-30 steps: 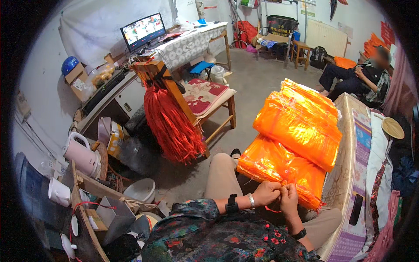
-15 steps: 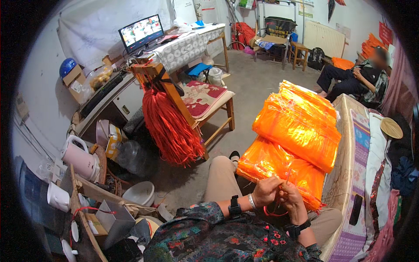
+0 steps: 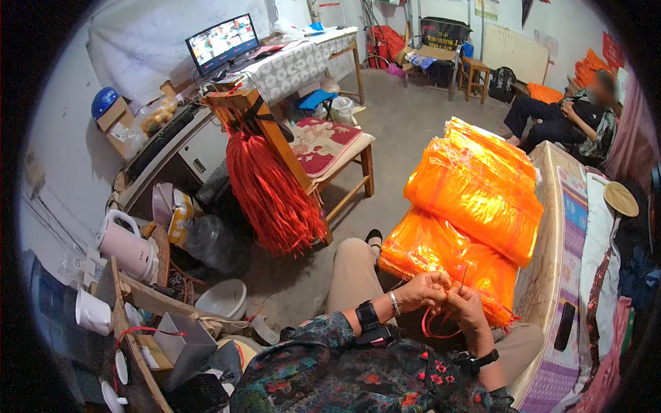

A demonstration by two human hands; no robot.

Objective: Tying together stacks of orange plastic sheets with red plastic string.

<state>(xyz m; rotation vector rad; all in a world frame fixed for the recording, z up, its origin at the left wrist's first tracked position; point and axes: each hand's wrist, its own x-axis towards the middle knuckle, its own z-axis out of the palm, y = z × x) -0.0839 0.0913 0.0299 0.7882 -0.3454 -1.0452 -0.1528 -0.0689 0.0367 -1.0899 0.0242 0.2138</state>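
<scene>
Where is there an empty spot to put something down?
The bare floor between the cushioned stool and the orange bags is free. The left corner by the kettle and white bowl is crowded. Both hands hold red cord.

To your left hangs a bundle of red cords (image 3: pixel 272 196) from a wooden stand (image 3: pixel 258 117). A white kettle (image 3: pixel 127 248) sits lower left, a lit monitor (image 3: pixel 222 41) beyond.

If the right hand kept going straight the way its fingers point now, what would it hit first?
The right hand, pinching a red cord together with the left hand, points up and away from the body. The first thing in that line is probably the stack of orange bags just beyond its fingertips, though depth is unclear.
</scene>
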